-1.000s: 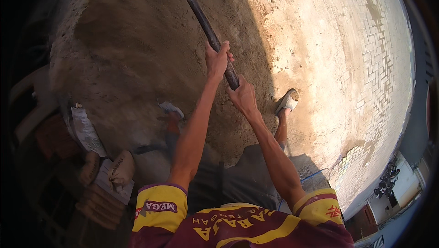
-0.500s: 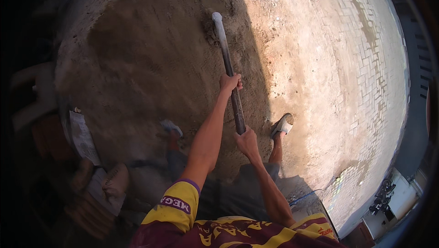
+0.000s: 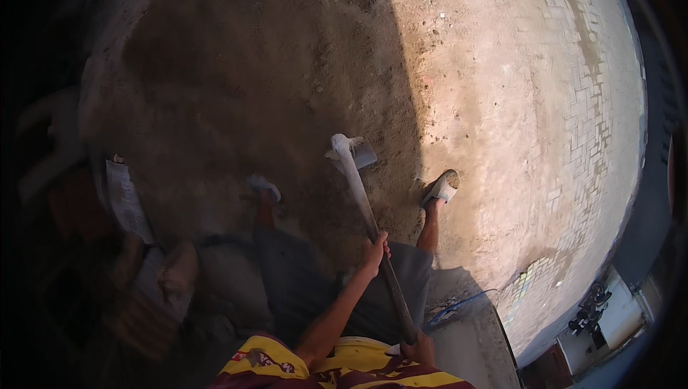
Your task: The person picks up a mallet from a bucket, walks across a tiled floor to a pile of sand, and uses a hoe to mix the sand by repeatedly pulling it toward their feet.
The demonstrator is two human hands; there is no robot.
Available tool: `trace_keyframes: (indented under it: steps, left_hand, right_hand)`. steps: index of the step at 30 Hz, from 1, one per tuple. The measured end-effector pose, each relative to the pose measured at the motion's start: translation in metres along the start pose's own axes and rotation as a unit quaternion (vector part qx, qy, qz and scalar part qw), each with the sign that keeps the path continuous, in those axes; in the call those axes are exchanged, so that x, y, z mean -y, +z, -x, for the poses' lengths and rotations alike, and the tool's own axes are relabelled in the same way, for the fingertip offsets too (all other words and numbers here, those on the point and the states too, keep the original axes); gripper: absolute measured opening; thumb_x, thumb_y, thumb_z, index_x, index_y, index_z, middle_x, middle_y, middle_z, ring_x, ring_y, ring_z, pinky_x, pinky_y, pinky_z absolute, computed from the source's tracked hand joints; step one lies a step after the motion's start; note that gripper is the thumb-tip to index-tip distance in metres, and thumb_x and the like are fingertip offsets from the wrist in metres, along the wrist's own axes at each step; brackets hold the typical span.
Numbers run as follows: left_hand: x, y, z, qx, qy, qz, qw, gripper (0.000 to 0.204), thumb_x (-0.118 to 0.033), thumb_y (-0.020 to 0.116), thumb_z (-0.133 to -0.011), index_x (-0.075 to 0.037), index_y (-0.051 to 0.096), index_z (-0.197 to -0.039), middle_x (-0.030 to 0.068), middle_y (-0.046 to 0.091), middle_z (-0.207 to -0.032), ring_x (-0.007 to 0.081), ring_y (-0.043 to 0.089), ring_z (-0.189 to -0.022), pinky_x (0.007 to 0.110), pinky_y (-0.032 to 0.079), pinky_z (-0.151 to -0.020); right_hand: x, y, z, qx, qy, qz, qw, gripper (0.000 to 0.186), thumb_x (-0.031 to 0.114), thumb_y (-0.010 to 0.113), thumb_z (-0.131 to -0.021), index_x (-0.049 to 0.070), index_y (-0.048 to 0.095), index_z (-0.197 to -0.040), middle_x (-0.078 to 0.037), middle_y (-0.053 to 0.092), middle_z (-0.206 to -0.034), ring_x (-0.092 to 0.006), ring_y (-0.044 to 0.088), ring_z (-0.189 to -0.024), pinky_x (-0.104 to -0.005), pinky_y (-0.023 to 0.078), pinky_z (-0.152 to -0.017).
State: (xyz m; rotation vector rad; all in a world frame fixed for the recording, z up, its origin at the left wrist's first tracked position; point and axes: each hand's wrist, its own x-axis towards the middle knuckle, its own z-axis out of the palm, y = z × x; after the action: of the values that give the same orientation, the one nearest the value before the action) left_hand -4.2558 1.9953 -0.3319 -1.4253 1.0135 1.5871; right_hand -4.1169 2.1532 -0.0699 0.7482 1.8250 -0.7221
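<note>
A hoe (image 3: 356, 182) with a long dark handle and a pale, dirt-coated head lies diagonally in front of my body. Its flat metal blade (image 3: 363, 154) shows just above the brown soil (image 3: 236, 81), between my feet; whether it touches the soil I cannot tell. My left hand (image 3: 375, 253) is closed round the middle of the handle. Close against my waist, my right hand (image 3: 418, 349) is wrapped round the handle's near end, partly in shadow.
My sandalled feet stand apart, the right one (image 3: 442, 187) at the sunlit edge. Bags (image 3: 177, 274) and a pale slab-like piece (image 3: 129, 199) lie at the left. Paving blocks (image 3: 584, 116) run along the right. A blue cord (image 3: 453, 308) lies by a ledge (image 3: 476, 346) near my right side.
Both hands have drawn the hoe back toward my body. Its head has come from far out on the soil to between my feet, and its blade now shows.
</note>
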Motion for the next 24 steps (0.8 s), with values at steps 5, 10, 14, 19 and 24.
trace_keyframes:
  steps: [5, 10, 14, 19, 24]
  left_hand:
    - [-0.260, 0.045, 0.006, 0.020, 0.353, -0.047, 0.934, 0.044, -0.026, 0.067, -0.099, 0.000, 0.049, -0.130, 0.0052, 0.059, -0.097, 0.0131, 0.061, -0.079, 0.033, 0.057, -0.070]
    - [-0.436, 0.078, -0.026, -0.055, 0.442, -0.179, 0.877, 0.048, -0.026, 0.053, -0.107, 0.005, 0.037, -0.139, 0.0105, 0.062, -0.092, 0.0153, 0.064, -0.065, 0.032, 0.062, -0.059]
    - [-0.479, 0.027, -0.080, -0.054, 0.387, -0.193, 0.900, 0.051, -0.025, 0.056, -0.106, 0.008, 0.035, -0.139, 0.0113, 0.061, -0.093, 0.0167, 0.065, -0.065, 0.033, 0.063, -0.056]
    - [-0.345, -0.018, -0.121, -0.067, 0.282, -0.119, 0.949, 0.020, -0.016, 0.065, -0.098, 0.002, 0.058, -0.097, 0.0061, 0.062, -0.077, 0.0159, 0.064, -0.061, 0.036, 0.062, -0.057]
    - [-0.171, -0.076, -0.122, -0.035, 0.042, -0.027, 0.998, 0.028, -0.023, 0.071, -0.099, -0.006, 0.058, -0.081, 0.0040, 0.057, -0.064, 0.0169, 0.056, -0.052, 0.036, 0.048, -0.048]
  right_hand:
    - [0.138, 0.011, -0.193, -0.108, -0.219, -0.134, 0.960, 0.037, 0.024, 0.075, -0.082, -0.003, 0.063, -0.104, -0.018, 0.059, -0.071, -0.0291, 0.059, -0.062, -0.0411, 0.048, -0.064]
    - [0.403, -0.049, -0.340, -0.015, -0.267, -0.227, 0.936, 0.028, 0.023, 0.069, -0.084, 0.000, 0.054, -0.088, -0.005, 0.056, -0.063, -0.0143, 0.054, -0.049, -0.0349, 0.045, -0.047]
    - [0.448, -0.020, -0.338, 0.034, -0.236, -0.212, 0.948, 0.034, 0.024, 0.072, -0.084, -0.006, 0.061, -0.097, -0.012, 0.066, -0.070, -0.0238, 0.068, -0.062, -0.0412, 0.054, -0.062]
    - [0.293, 0.050, -0.293, -0.037, -0.233, -0.086, 0.968, 0.040, 0.025, 0.068, -0.085, -0.006, 0.060, -0.108, -0.011, 0.064, -0.077, -0.0231, 0.066, -0.070, -0.0420, 0.052, -0.066]
    - [0.126, 0.041, -0.121, 0.030, -0.081, -0.037, 0.996, 0.044, 0.025, 0.072, -0.080, -0.004, 0.067, -0.112, -0.025, 0.072, -0.096, -0.0366, 0.072, -0.096, -0.0441, 0.053, -0.085]
